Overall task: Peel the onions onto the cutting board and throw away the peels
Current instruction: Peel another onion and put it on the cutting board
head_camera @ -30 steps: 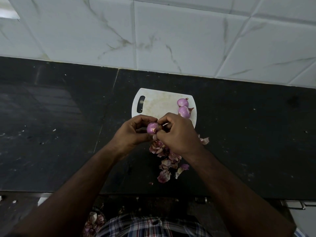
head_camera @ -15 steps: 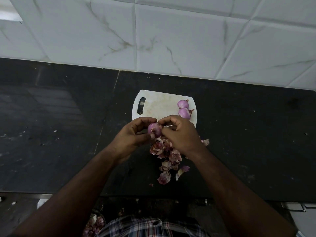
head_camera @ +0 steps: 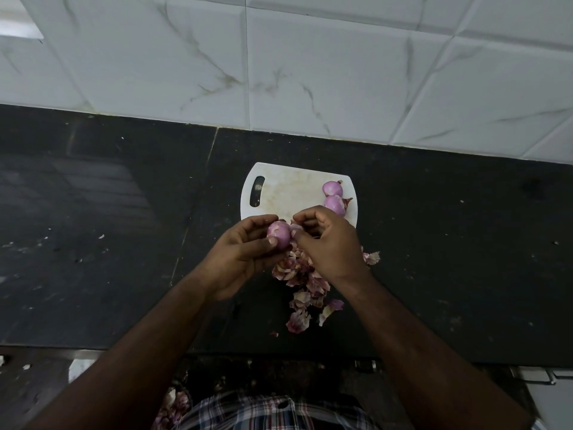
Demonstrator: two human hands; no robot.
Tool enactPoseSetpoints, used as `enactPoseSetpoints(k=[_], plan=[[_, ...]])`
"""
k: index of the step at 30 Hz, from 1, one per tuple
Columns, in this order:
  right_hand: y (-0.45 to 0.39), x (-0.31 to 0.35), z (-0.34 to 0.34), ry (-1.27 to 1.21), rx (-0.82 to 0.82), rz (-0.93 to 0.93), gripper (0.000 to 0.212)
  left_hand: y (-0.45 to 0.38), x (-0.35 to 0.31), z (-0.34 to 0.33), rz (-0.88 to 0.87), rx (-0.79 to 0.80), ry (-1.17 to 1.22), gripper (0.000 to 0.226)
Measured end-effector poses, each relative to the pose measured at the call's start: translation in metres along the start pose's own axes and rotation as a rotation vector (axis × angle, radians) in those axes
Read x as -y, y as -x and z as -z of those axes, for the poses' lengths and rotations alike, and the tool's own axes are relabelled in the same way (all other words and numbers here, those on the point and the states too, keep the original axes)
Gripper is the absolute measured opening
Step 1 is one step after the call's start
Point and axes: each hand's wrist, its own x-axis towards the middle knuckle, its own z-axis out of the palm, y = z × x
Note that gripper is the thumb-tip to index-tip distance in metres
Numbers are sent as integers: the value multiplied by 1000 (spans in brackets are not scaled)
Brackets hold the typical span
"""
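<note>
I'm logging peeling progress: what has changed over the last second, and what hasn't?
The left hand has drawn the onion slightly left, out from the right hand, whose fingertips now pinch a strip of skin beside it. Both grips held throughout. Unchanged: two onions on the cutting board, and the peel pile on the counter.

No legible text anywhere.
</note>
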Motion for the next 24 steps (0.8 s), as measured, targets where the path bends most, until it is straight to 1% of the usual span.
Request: enactPoseSetpoints(k=[4,5,8,11,12,13,15,18,20,22,24], plan=[[5,2,-6,45,-44,84,12,-1,-1,-8,-9,-95,-54,47],[6,2,-7,20,-66,70,10,-1,-1,-9,-13,-95,-57,47],[1,-1,-8,-95,-111,-55,10,0,-1,-8,-27,-75,-67,45],[-7,-8,-1,-116,-152,-141,11,2,-2,-9,-27,-40,-52,50],[-9,-11,3,-77,-120,-145,12,3,-2,-8,-23,-36,-44,52],[-10,-14,7,-8,-55,-134,16,3,-3,-7,-16,-35,-35,52],[-8,-13,14,110,91,-95,30,4,-4,-5,1,-38,-26,50],[-8,-2,20,25,228,-37,42,3,-5,-3,3,-24,-48,48],[-8,7,22,36,308,37,41,2,-5,-4,-7,-18,-82,50],[-10,11,23,121,317,116,36,1,-6,-4,-12,-16,-130,51],[-12,12,24,139,328,136,32,0,-8,-3,-18,-26,-201,49]])
